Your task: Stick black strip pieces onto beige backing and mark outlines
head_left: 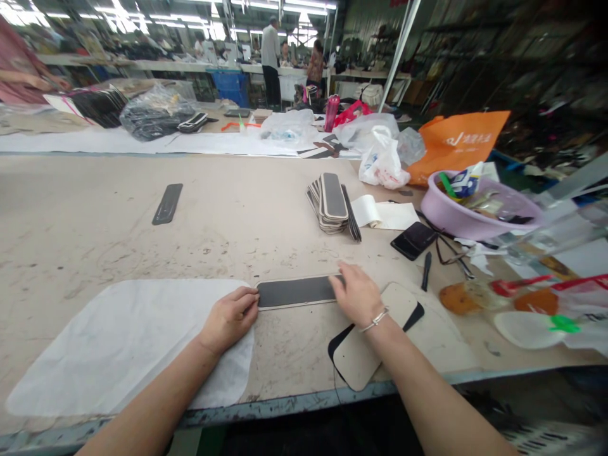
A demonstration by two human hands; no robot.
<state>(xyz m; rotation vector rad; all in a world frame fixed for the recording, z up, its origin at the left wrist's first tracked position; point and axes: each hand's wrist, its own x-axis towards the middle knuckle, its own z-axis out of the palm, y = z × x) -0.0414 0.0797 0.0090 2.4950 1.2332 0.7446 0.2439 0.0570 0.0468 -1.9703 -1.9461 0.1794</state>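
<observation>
The left hand (232, 318) and right hand (355, 294), apart, touch opposite ends of a long dark-grey, pale-edged strip (294, 292) on the beige tabletop (247, 218); any pinch is unclear. Uneven pressure could skew it.

On the near desk (95, 247), one long grey panel (297, 292) is counted, and one small dark piece (167, 204) is found apart. One white sheet (128, 342) is seen. One stack of panels (335, 197) is counted, but the number of its pieces cannot be told with certainty. One purple basin (477, 215), one orange bag (456, 152), one pink bottle (332, 113) and one bracelet (375, 318) are also counted. White plastic bags (381, 161) are seen in several, not exactly countable. In the middle background, two standing persons (271, 57) can be counted.
</observation>
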